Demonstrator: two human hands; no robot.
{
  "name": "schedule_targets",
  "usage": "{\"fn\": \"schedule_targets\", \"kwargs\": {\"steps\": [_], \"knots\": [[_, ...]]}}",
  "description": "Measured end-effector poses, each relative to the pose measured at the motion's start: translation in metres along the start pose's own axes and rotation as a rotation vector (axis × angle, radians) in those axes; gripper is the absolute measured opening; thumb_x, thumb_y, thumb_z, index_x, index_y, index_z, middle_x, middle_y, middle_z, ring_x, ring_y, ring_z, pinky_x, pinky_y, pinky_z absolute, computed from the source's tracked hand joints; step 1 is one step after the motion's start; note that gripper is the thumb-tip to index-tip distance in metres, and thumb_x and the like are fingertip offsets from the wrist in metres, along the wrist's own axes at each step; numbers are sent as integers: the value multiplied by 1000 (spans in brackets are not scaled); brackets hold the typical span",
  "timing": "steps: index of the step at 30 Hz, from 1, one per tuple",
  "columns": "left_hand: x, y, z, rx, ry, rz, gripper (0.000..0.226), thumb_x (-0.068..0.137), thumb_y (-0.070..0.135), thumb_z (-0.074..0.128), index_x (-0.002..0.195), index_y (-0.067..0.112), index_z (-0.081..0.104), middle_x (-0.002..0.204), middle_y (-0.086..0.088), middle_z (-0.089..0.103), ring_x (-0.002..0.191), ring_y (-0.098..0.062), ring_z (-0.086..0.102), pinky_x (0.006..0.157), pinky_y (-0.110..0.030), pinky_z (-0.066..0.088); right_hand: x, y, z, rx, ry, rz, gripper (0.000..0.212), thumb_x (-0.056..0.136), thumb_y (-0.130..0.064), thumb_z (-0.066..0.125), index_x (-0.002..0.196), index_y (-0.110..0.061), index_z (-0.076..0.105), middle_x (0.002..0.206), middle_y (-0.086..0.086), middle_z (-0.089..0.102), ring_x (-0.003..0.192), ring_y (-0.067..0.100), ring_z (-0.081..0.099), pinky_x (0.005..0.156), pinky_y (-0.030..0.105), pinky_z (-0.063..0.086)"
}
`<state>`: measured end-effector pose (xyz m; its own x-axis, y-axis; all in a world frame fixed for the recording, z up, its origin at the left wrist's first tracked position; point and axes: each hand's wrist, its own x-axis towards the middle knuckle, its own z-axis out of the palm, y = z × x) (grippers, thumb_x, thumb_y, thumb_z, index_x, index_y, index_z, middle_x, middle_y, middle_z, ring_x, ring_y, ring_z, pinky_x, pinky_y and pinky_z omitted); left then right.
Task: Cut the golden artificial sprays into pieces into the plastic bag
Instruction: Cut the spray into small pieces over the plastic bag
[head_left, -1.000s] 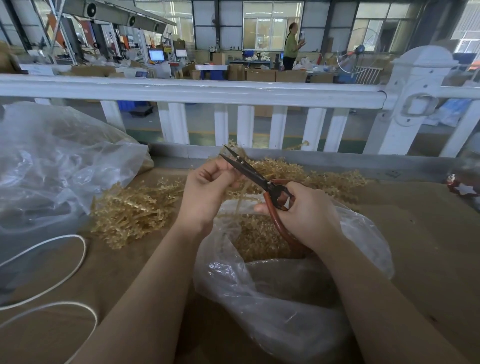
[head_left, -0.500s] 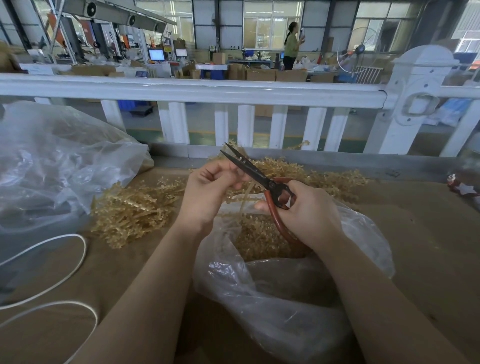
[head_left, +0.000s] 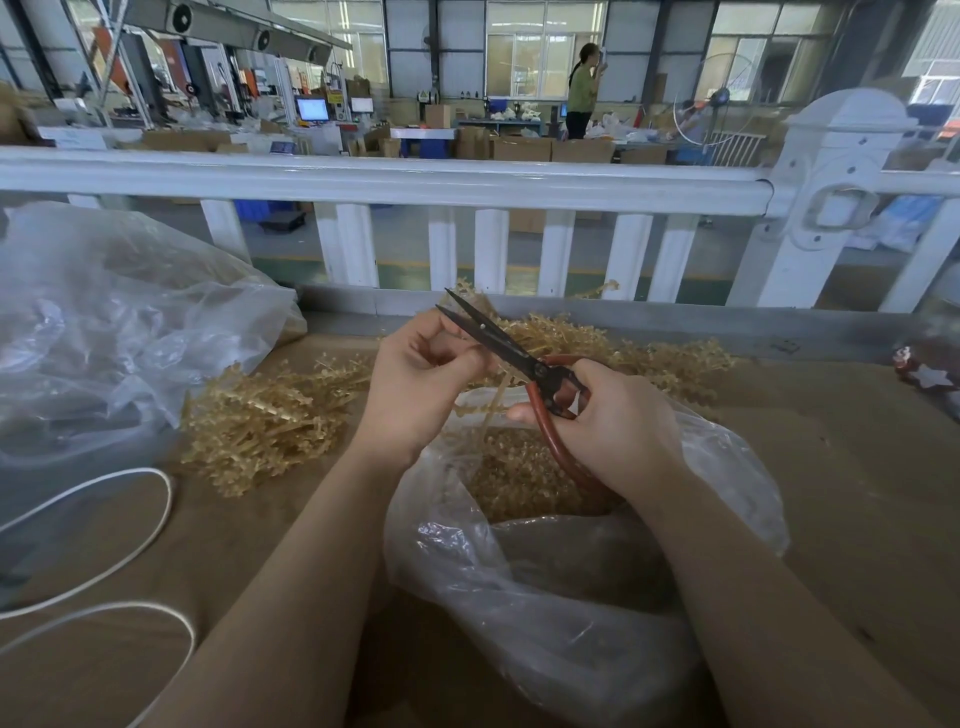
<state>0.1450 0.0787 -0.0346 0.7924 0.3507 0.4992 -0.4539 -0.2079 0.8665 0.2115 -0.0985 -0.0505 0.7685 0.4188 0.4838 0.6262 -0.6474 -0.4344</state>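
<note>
Above the bag, the left hand is pinching a spray whose top is hiding behind its curled fingers, while the right hand is gripping the red-handled scissors, blades slightly parted, lower handle disappearing among cut pieces in the bag, more sprays lying left.

A white fence stands behind the worktop; a white cord lies at the left.
</note>
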Motion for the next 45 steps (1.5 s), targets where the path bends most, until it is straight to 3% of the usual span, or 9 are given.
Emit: {"fn": "schedule_targets", "kwargs": {"steps": [7, 11, 16, 21, 26, 31, 33, 40, 45], "knots": [[0, 3, 1, -25, 19, -15, 15, 84, -13, 65, 98, -8, 68, 84, -38, 63, 67, -13, 64, 70, -21, 53, -2, 1, -2, 4, 27, -12, 74, 62, -96, 38, 99, -36, 61, 68, -27, 51, 59, -11, 44, 51, 11, 29], [1, 4, -1, -12, 36, -32, 11, 84, -12, 65, 95, -11, 66, 78, -27, 67, 66, -14, 64, 70, -21, 52, -2, 0, -1, -5, 39, -32, 59, 65, -94, 42, 87, -40, 49, 62, -26, 46, 55, -9, 44, 49, 11, 26], [1, 6, 0, -36, 52, -72, 8, 85, -10, 64, 87, -3, 67, 72, -11, 69, 63, -9, 64, 67, -17, 52, -1, 1, 0, 46, 19, -11, 64, 64, -95, 44, 93, -40, 57, 65, -29, 51, 60, -10, 50, 51, 10, 34], [3, 6, -2, -169, 140, -213, 11, 89, -3, 65, 86, 7, 68, 72, -7, 69, 59, -7, 63, 56, -15, 49, 2, -1, -2, 289, 90, 107, 63, 56, -97, 51, 74, -38, 62, 75, -40, 61, 69, -8, 61, 56, 18, 43], [4, 9, 4, -158, 81, -217, 9, 87, -3, 68, 88, 5, 69, 69, -6, 71, 56, -7, 62, 55, -13, 48, 7, -2, -8, 541, 19, 107, 31, 70, -61, 77, 72, -31, 69, 70, -21, 70, 66, 0, 67, 54, 11, 48], [2, 8, 12, -132, 14, -203, 11, 86, -2, 70, 86, 9, 70, 71, -5, 73, 62, -9, 65, 64, -16, 51, 9, -4, -4, 650, -120, 113, 17, 83, -19, 79, 69, -26, 74, 71, -8, 74, 63, 7, 69, 55, 13, 50], [1, 8, 13, -158, -10, -205, 11, 84, 5, 74, 92, 11, 70, 75, -4, 75, 71, -12, 68, 70, -20, 53, 9, -6, -2, 668, -127, 151, 11, 86, -17, 76, 76, -19, 76, 73, -4, 75, 61, 7, 68, 53, 11, 49], [3, 6, 8, -330, 44, -450, 83, 69, 48, 84, 133, 5, 52, 122, -7, 66, 112, -22, 63, 102, -37, 48, 8, -2, -8, 1083, 11, 277, 14, 91, -18, 72, 80, -10, 70, 75, 16, 68, 41, 2, 54, 40, 10, 36], [-1, 8, 12, -384, -116, -643, 64, 67, 42, 77, 118, 5, 62, 108, -13, 72, 92, -22, 70, 76, -30, 57, 10, -1, -8, 1294, 67, 311, 47, 81, -37, 78, 96, 5, 63, 83, 27, 44, 37, 12, 31, 41, 37, 16]]}}
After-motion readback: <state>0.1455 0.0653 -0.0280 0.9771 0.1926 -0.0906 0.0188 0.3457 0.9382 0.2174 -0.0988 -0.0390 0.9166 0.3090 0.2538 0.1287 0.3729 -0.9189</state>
